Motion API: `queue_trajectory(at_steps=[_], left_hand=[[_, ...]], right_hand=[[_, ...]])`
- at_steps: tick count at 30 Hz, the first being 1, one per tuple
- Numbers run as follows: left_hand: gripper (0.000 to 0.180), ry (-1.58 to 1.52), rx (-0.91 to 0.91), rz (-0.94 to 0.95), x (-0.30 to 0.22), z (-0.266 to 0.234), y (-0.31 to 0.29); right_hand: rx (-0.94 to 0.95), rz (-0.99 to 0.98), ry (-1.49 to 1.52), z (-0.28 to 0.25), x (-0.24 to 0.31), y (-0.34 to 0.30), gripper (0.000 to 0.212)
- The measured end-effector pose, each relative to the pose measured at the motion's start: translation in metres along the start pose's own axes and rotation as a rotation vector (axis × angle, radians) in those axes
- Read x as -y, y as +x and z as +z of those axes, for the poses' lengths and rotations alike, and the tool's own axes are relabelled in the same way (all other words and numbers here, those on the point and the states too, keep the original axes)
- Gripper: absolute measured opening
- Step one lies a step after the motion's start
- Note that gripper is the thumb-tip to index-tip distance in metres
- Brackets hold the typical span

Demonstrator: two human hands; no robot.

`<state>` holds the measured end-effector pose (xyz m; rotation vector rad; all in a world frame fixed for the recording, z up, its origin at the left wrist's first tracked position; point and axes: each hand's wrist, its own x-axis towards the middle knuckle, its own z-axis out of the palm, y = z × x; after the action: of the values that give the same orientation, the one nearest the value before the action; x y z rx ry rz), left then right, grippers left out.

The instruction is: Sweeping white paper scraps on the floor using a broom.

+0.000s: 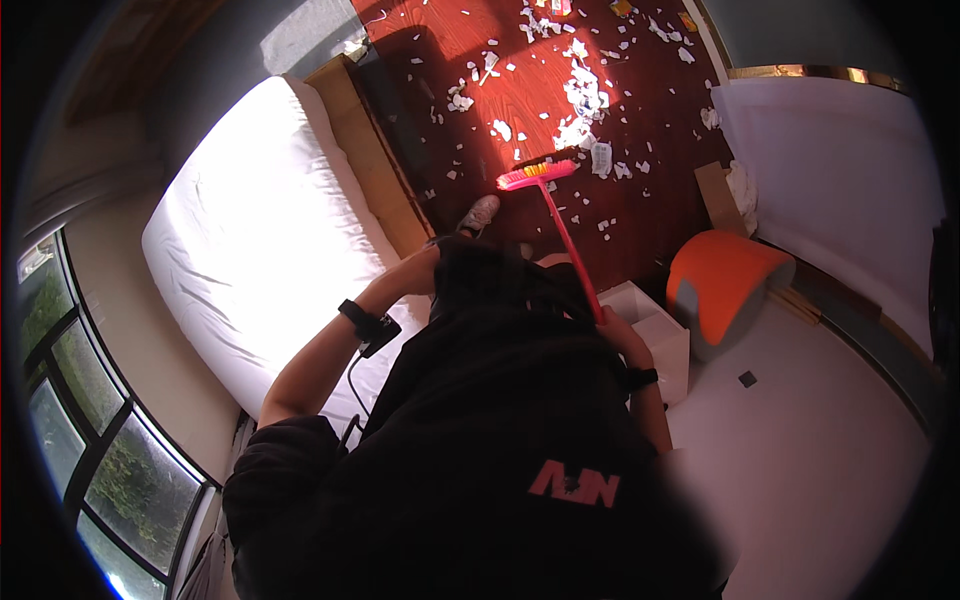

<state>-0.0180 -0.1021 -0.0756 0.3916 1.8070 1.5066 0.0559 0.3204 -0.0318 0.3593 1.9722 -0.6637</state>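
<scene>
My right hand [623, 342] is closed around the pink handle of a broom [566, 235]. The broom reaches away from me, and its pink head with some yellow bristles [537, 175] is at the near edge of the scattered white paper scraps [583, 95]. My left hand [424, 270] is by my dark clothing near the bed's edge; its fingers are hidden, so I cannot make out what they do. A black device is strapped to my left wrist, with a cable hanging from it.
A bed with a white sheet [260, 220] and wooden side board [365, 150] stands left. To the right are a white bin [655, 335], an orange curved seat [725, 285] and a second white-covered bed [835, 180]. Scraps litter the red wood floor [515, 100].
</scene>
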Motion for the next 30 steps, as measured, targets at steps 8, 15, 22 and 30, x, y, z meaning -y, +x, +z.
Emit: queue_trajectory(at_steps=[8,15,22,30], left_hand=[[0.047,0.143,-0.178,-0.523,-0.023,-0.026,-0.038],[0.05,0.554,-0.341,-0.468,0.008,0.019,0.069],[0.071,0.292,-0.391,-0.275,0.022,0.096,0.237],[0.068,0.199,-0.511,-0.519,0.029,0.159,0.334]], right_hand=[[0.139,-0.122,-0.294,-0.077,0.085,0.035,0.033],[0.305,-0.521,-0.686,-0.118,0.142,0.14,0.031],[0.492,-0.492,-0.757,-0.127,0.161,0.235,0.024],[0.477,-0.355,-0.38,-0.145,0.098,0.273,0.017]])
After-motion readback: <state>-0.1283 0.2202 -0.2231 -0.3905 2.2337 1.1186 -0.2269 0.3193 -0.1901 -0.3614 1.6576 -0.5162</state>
